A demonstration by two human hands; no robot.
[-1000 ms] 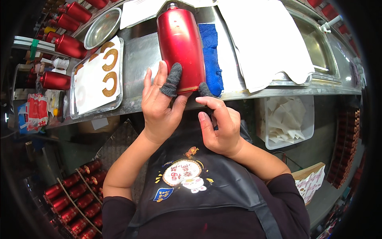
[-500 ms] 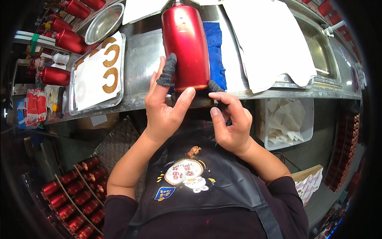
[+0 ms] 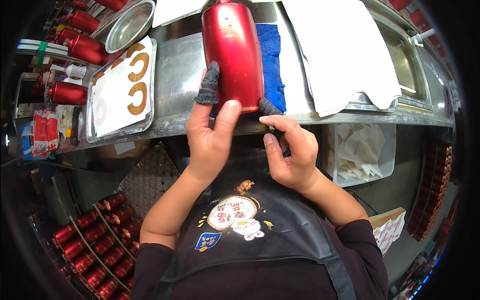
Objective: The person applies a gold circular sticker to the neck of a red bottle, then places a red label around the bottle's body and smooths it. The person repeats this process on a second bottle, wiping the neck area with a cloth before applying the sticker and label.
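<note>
A large glossy red bottle (image 3: 232,52) lies on its side on a blue cloth (image 3: 272,67), with its neck pointing away from me and its base near the counter's front edge. My left hand (image 3: 209,132) grips its lower left. The thumb lies along the lower face, and a finger in a dark grey knitted sleeve (image 3: 207,85) presses the left side. My right hand (image 3: 295,152) is at the base's right corner. Its thumb and forefinger are bent and apart, with nothing seen between them. Another grey finger sleeve (image 3: 269,106) on that hand touches or nearly touches the corner.
Left of the bottle is a clear tray (image 3: 154,82) with white paper and gold C-shaped pieces (image 3: 137,97), beside a metal bowl (image 3: 131,27). White sheets (image 3: 345,55) cover the counter's right. Below stands a bin (image 3: 362,155) of crumpled paper. Racked red bottles (image 3: 95,245) fill the lower left.
My left hand has shifted slightly to the right, and its thumb has come up onto the bottle's lower face. The right hand has barely moved. The bottle sits slightly higher in view.
</note>
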